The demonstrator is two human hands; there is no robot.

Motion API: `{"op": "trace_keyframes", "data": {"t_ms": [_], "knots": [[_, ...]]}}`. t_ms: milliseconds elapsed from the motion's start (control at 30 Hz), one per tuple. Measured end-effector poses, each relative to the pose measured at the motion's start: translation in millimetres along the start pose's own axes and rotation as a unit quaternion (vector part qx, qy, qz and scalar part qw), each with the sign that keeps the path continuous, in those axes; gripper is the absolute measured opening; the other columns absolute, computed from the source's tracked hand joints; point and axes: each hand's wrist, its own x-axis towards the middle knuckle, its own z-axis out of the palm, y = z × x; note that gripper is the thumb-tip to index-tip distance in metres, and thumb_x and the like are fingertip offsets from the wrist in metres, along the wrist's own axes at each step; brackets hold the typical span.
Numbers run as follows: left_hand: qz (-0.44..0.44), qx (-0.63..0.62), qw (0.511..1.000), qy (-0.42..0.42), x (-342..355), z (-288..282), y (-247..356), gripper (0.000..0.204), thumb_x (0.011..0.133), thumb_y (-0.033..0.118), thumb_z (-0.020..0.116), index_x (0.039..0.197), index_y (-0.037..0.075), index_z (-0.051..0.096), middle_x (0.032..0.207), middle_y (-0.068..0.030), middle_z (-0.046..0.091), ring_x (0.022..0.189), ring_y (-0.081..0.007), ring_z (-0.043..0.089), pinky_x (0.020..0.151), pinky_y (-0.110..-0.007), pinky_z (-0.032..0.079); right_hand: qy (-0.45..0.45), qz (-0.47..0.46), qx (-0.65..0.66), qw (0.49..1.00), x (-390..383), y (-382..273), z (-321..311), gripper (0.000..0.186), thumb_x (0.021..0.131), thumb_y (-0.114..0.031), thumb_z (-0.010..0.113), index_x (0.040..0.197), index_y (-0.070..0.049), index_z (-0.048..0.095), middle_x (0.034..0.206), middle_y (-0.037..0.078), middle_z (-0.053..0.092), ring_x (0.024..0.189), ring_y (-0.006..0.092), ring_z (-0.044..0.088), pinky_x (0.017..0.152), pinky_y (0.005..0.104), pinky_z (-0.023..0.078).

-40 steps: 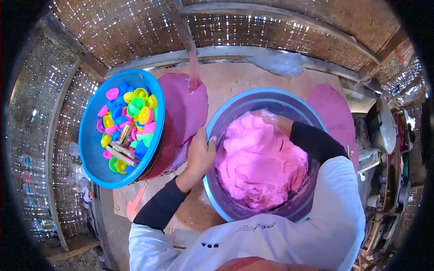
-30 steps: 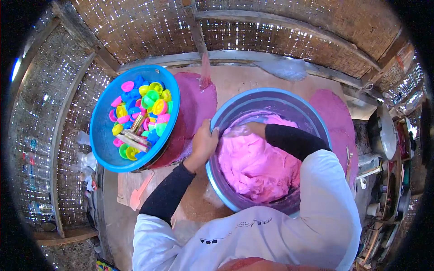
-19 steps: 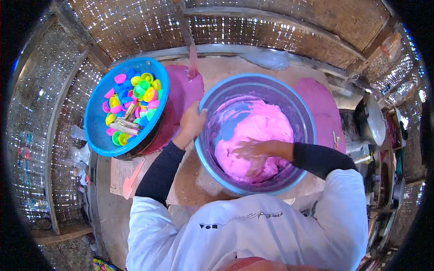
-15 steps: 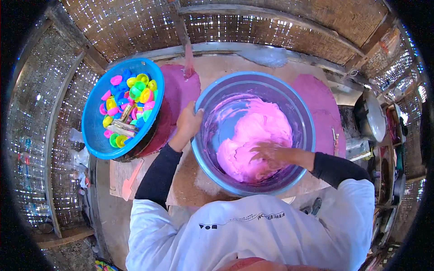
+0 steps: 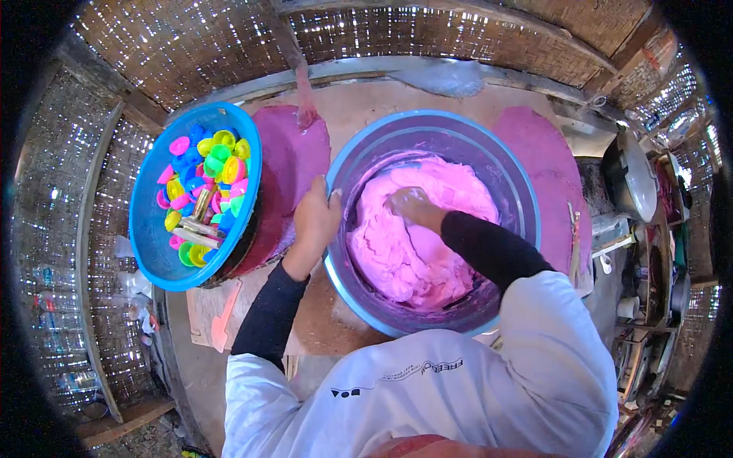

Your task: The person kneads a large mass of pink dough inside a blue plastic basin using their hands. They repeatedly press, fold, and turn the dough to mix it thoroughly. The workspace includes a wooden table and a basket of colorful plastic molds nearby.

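A large round plastic basin (image 5: 530,201) with a light blue rim stands in front of me. Inside lies a thick, soft mass of pink dough (image 5: 427,263), its surface smeared and folded. My left hand (image 5: 316,218) grips the basin's left rim, thumb toward the inside. Reaching over the dough, my right hand (image 5: 412,204) presses into its upper left part. Its fingers are curled, coated with pink and partly sunk in the dough.
At left, a tilted blue tub (image 5: 142,243) holds several colourful small plastic cups and some short whitish rods. A pink spatula (image 5: 221,324) lies on the wooden table near its front edge. A large metal pan (image 5: 637,179) stands at far right, by woven walls.
My right hand has swept from the lower right of the dough to its upper left, and the fingers have curled. The dough has spread leftward; my left hand stays on the rim.
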Motion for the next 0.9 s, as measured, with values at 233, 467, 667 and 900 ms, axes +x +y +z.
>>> {"op": "trace_keyframes", "data": {"t_ms": [233, 467, 667, 900], "knots": [[0.057, -0.019, 0.997, 0.052, 13, 10, -18, 0.028, 0.083, 0.023, 0.054, 0.099, 0.000, 0.049, 0.083, -0.0274, 0.059, 0.080, -0.0452, 0.057, 0.067, -0.050, 0.042, 0.016, -0.104, -0.016, 0.994, 44, 54, 34, 0.015, 0.073, -0.015, 0.052, 0.073, -0.007, 0.064, 0.069, 0.014, 0.062, 0.066, 0.0295, 0.061, 0.054, 0.0418, 0.045], [0.067, -0.084, 0.994, 0.024, 13, 9, -26, 0.025, 0.083, 0.020, 0.053, 0.098, 0.000, 0.050, 0.087, -0.0263, 0.059, 0.084, -0.0441, 0.057, 0.070, -0.048, 0.043, -0.176, -0.036, 0.145, 0.973, -95, -36, -123, 0.047, 0.086, -0.043, 0.049, 0.070, 0.000, 0.062, 0.066, 0.016, 0.059, 0.059, 0.0276, 0.056, 0.057, 0.0390, 0.047], [0.100, -0.124, 0.987, 0.031, 7, 19, -13, 0.028, 0.084, 0.016, 0.053, 0.103, -0.003, 0.049, 0.086, -0.0275, 0.058, 0.084, -0.0444, 0.057, 0.071, -0.046, 0.044, -0.039, 0.005, 0.073, 0.997, -113, 13, -8, 0.053, 0.076, -0.051, 0.063, 0.055, -0.003, 0.052, 0.053, 0.016, 0.053, 0.050, 0.0331, 0.053, 0.053, 0.0430, 0.043], [0.068, -0.104, 0.992, 0.037, -5, 15, -11, 0.029, 0.083, 0.013, 0.053, 0.106, -0.005, 0.048, 0.087, -0.0272, 0.058, 0.085, -0.0442, 0.057, 0.072, -0.045, 0.043, 0.096, -0.051, 0.062, 0.992, -24, 26, 24, 0.039, 0.074, -0.039, 0.063, 0.071, 0.000, 0.061, 0.077, 0.022, 0.061, 0.074, 0.0352, 0.059, 0.068, 0.0442, 0.046]]}}
